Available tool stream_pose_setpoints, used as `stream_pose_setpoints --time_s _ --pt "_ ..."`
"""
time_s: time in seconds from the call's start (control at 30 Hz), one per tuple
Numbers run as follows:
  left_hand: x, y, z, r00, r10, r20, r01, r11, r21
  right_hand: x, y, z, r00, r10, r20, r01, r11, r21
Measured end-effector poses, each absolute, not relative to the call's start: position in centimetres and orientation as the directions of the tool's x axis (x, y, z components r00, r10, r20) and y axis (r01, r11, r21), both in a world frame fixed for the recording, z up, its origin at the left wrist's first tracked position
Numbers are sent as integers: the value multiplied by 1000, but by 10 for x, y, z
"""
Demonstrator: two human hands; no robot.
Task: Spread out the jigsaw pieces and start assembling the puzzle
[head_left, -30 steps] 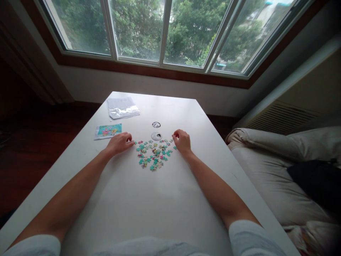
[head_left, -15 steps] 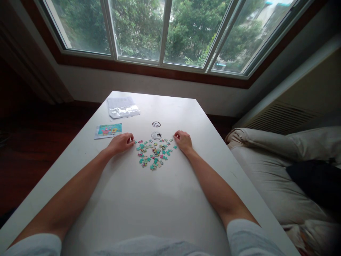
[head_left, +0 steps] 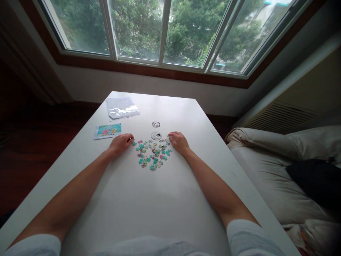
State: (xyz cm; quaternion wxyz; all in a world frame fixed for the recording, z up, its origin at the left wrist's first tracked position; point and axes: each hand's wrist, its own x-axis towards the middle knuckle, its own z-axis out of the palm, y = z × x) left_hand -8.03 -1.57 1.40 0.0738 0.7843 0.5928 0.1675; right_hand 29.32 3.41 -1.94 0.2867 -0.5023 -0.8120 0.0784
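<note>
A loose spread of small jigsaw puzzle pieces, mostly teal with pink, yellow and cream ones, lies in the middle of the white table. At the left edge of the spread is my left hand, fingers curled towards the thumb in a pinch. Whatever its fingertips hold, if anything, is too small to make out; a teal piece lies just beside them. My right hand rests at the upper right edge of the spread. Its fingers are stretched out and reach over the outer pieces, partly hiding them.
Beyond the pieces lie two small round discs, a nearer one and a farther one. A cartoon picture card is on the left, with a clear plastic bag behind it. A beige sofa stands right of the table.
My right hand has moved left, its fingers unfolding over the right edge of the puzzle pieces and bringing outer ones closer in. My left hand has barely moved.
</note>
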Motion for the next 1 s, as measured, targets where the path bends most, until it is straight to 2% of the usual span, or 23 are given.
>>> stream_pose_setpoints --time_s 0.27,0.37,0.53,0.7,1.0 --pt "-73 -17 7 121 967 224 914 -197 355 286 29 -20 -357 851 385 749 507 -426" --pt "-71 -16 6 117 961 249 897 -210 389 282 27 -19 -375 845 381 739 521 -428" --pt "-64 -20 10 250 919 306 836 -364 410 269 14 -11 -455 779 431 687 615 -387" --pt "-46 -29 15 450 842 296 757 -536 373 247 -10 4 -641 674 367 596 739 -315" --pt "-19 -43 15 608 742 282 679 -670 300 236 -16 7 -663 677 319 615 736 -284"
